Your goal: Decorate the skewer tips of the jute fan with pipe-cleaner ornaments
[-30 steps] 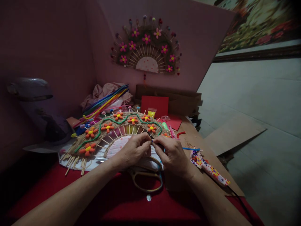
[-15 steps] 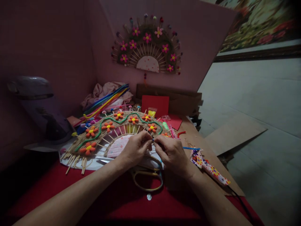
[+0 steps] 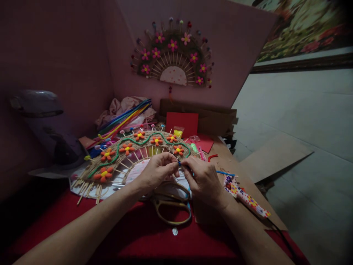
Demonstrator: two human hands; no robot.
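My left hand [image 3: 158, 170] and my right hand [image 3: 202, 180] meet over the front of a straw-coloured woven fan. Their fingertips pinch a short dark blue pipe cleaner [image 3: 179, 162], mostly hidden by the fingers. The fan [image 3: 110, 162] lies on the table, with orange flowers, a wavy green strip and a polka-dot half-round centre. Scissors [image 3: 173, 213] with large loop handles rest below my hands, their blades partly behind my left wrist. Past my right hand, a longer blue pipe cleaner [image 3: 225, 173] lies on cardboard.
A flower-patterned glue gun [image 3: 248, 198] with a black cord lies at right on the cardboard [image 3: 271, 221]. Coloured pipe cleaners [image 3: 127, 117] are heaped behind the fan, near red card [image 3: 182, 123]. A finished fan [image 3: 172, 55] hangs at the back; an electric pot [image 3: 49, 125] stands left.
My left fingers have loosened slightly and shifted a little. My right hand has turned slightly, and more of the short blue piece shows between the fingertips.
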